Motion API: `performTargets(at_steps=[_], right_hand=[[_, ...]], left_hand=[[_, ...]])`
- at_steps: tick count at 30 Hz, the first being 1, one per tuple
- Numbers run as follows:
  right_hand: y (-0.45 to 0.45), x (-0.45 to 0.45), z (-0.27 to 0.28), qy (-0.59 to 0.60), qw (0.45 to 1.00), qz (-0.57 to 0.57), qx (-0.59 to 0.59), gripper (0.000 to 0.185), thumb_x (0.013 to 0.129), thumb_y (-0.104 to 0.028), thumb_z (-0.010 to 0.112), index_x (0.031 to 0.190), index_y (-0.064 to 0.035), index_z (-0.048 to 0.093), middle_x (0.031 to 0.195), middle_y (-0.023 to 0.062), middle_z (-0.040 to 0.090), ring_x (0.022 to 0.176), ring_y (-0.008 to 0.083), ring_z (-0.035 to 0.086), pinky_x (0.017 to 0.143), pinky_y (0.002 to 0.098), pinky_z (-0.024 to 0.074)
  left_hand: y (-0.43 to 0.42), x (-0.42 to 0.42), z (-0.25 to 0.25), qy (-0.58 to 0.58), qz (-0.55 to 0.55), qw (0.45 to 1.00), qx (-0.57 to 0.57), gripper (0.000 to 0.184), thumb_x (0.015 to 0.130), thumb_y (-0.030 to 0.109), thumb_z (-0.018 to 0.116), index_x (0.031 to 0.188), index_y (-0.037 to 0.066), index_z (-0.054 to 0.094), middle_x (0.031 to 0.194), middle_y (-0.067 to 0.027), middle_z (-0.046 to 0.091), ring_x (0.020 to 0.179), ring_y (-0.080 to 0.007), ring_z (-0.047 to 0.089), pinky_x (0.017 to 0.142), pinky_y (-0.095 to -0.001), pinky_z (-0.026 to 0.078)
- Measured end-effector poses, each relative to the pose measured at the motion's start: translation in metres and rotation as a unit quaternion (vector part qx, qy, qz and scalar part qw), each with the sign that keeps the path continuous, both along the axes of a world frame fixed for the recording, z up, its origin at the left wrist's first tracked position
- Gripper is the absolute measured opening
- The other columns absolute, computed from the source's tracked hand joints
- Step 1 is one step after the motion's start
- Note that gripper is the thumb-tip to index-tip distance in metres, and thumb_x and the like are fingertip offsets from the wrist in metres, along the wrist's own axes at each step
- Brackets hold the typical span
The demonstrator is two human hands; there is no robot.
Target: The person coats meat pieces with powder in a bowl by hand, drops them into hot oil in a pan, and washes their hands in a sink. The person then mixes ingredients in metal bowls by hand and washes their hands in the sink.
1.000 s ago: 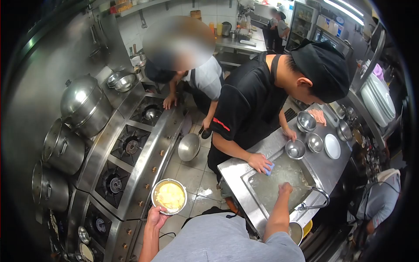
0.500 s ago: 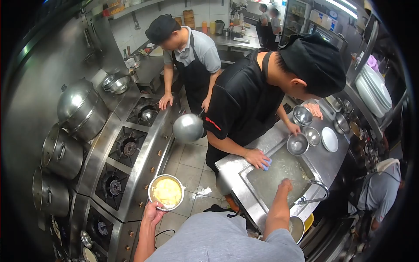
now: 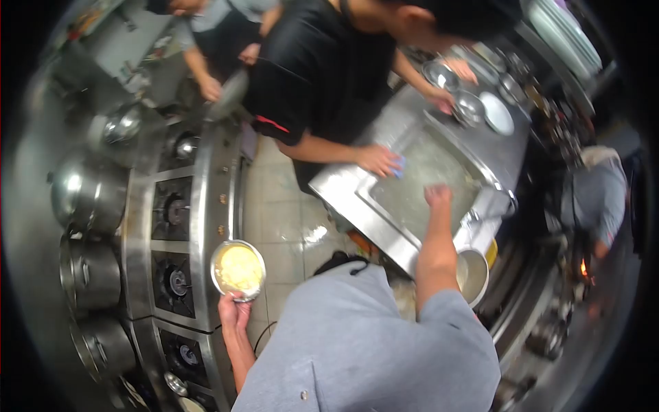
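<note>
My left hand (image 3: 235, 310) grips the rim of a metal bowl (image 3: 259, 255) at its near side. Pale yellow chunks (image 3: 240, 268) in yellowish liquid fill much of the bowl, which is held level over the aisle by the stove's edge. On the other side, my right hand (image 3: 438, 194) is above the water in a steel sink (image 3: 384, 206), its fingers curled in. What it holds, if anything, is hidden. The curved tap (image 3: 509, 202) stands to the right of that hand.
A co-worker in black (image 3: 316, 75) leans over the sink with a blue sponge (image 3: 399, 166). Another person stands by the stove (image 3: 141, 233), which carries burners and large pots (image 3: 99, 275). Bowls (image 3: 469, 108) and a white plate (image 3: 497, 113) lie beyond the sink.
My view has turned and tipped down, so the surroundings shift left and up. The bowl stays in my left hand, now nearer the stove edge. My right hand remains over the sink.
</note>
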State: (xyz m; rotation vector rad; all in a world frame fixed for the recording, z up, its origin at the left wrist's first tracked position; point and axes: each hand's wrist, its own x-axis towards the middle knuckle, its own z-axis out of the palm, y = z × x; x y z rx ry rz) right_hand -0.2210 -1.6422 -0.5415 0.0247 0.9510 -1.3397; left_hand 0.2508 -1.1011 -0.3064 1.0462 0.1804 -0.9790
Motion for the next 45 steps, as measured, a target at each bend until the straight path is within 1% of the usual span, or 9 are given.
performTargets(at_steps=[3, 10, 12, 18, 31, 36, 40, 42, 45], right_hand=[[0.013, -0.009, 0.021, -0.100, 0.993, -0.055, 0.010, 0.027, 0.093, -0.018, 0.040, 0.068, -0.0181, 0.030, 0.065, -0.0016, 0.025, 0.052, 0.0161, 0.027, 0.047, 0.0320, 0.0254], [0.034, -0.009, 0.032, -0.135, 0.982, -0.112, -0.068, 0.015, 0.082, 0.002, 0.042, 0.074, -0.0101, 0.037, 0.070, 0.0018, 0.037, 0.057, 0.0162, 0.037, 0.052, 0.0273, 0.0337], [0.037, -0.003, 0.050, -0.084, 0.984, -0.152, -0.032, 0.014, 0.080, 0.008, 0.042, 0.091, 0.0024, 0.050, 0.084, 0.0098, 0.052, 0.075, 0.0223, 0.054, 0.067, 0.0297, 0.0501], [0.040, 0.001, 0.047, 0.008, 0.992, -0.121, -0.041, 0.042, 0.082, 0.019, 0.045, 0.125, 0.0191, 0.041, 0.118, 0.0229, 0.053, 0.122, 0.0361, 0.051, 0.109, 0.0344, 0.0443], [0.028, 0.024, 0.044, 0.083, 0.974, -0.210, -0.030, 0.048, 0.094, -0.001, 0.054, 0.133, 0.0175, 0.033, 0.136, 0.0250, 0.045, 0.126, 0.0303, 0.049, 0.113, 0.0348, 0.0399], [-0.016, -0.005, 0.016, -0.203, 0.920, -0.314, -0.118, 0.037, 0.102, -0.008, 0.037, 0.134, 0.0123, 0.035, 0.145, 0.0218, 0.035, 0.133, 0.0376, 0.040, 0.108, 0.0412, 0.0448], [-0.014, 0.013, 0.093, -0.212, 0.925, -0.312, -0.053, 0.037, 0.102, -0.007, 0.030, 0.135, 0.0095, 0.035, 0.146, 0.0239, 0.034, 0.135, 0.0379, 0.037, 0.108, 0.0432, 0.0449], [-0.011, 0.010, 0.099, -0.238, 0.908, -0.338, -0.064, 0.035, 0.100, -0.005, 0.033, 0.133, 0.0049, 0.038, 0.140, 0.0249, 0.042, 0.127, 0.0317, 0.047, 0.099, 0.0418, 0.0506], [-0.027, -0.011, 0.034, -0.053, 0.961, -0.270, -0.005, 0.035, 0.096, -0.010, 0.043, 0.129, 0.0020, 0.044, 0.128, 0.0242, 0.051, 0.112, 0.0286, 0.055, 0.088, 0.0384, 0.0516]], left_hand=[[0.002, 0.004, -0.001, 0.001, -0.015, 1.000, 0.001, 0.065, 0.071, -0.005, 0.050, 0.135, -0.005, 0.040, 0.131, -0.0219, 0.054, 0.114, -0.0366, 0.059, 0.093, -0.0510, 0.054], [-0.005, 0.013, 0.000, -0.003, -0.046, 0.999, 0.009, 0.060, 0.072, -0.004, 0.050, 0.132, -0.004, 0.042, 0.126, -0.0203, 0.055, 0.110, -0.0365, 0.061, 0.088, -0.0503, 0.056], [-0.009, 0.014, 0.001, 0.002, -0.047, 0.999, 0.008, 0.061, 0.072, -0.004, 0.050, 0.132, -0.004, 0.041, 0.127, -0.0203, 0.055, 0.110, -0.0367, 0.060, 0.088, -0.0507, 0.056], [-0.015, 0.025, 0.001, -0.017, -0.065, 0.998, 0.002, 0.067, 0.072, -0.004, 0.049, 0.137, -0.006, 0.037, 0.132, -0.0240, 0.052, 0.116, -0.0396, 0.057, 0.095, -0.0528, 0.053], [-0.025, 0.044, 0.012, -0.025, -0.084, 0.996, -0.004, 0.069, 0.071, -0.001, 0.051, 0.138, -0.006, 0.035, 0.133, -0.0247, 0.051, 0.116, -0.0409, 0.057, 0.098, -0.0538, 0.051], [-0.021, 0.039, 0.012, -0.026, -0.079, 0.996, -0.010, 0.072, 0.070, -0.002, 0.051, 0.139, -0.007, 0.033, 0.134, -0.0256, 0.050, 0.118, -0.0423, 0.055, 0.101, -0.0548, 0.049], [-0.023, 0.035, 0.014, -0.032, -0.075, 0.997, -0.018, 0.073, 0.069, -0.002, 0.051, 0.140, -0.006, 0.033, 0.136, -0.0255, 0.048, 0.118, -0.0430, 0.055, 0.099, -0.0555, 0.050], [-0.026, 0.033, 0.018, -0.022, -0.072, 0.997, -0.020, 0.070, 0.070, -0.003, 0.051, 0.138, -0.004, 0.036, 0.133, -0.0230, 0.051, 0.116, -0.0401, 0.057, 0.095, -0.0544, 0.052], [-0.026, 0.031, 0.017, -0.005, -0.069, 0.997, -0.015, 0.066, 0.072, -0.004, 0.051, 0.137, -0.002, 0.039, 0.131, -0.0203, 0.053, 0.114, -0.0372, 0.059, 0.090, -0.0528, 0.055]])
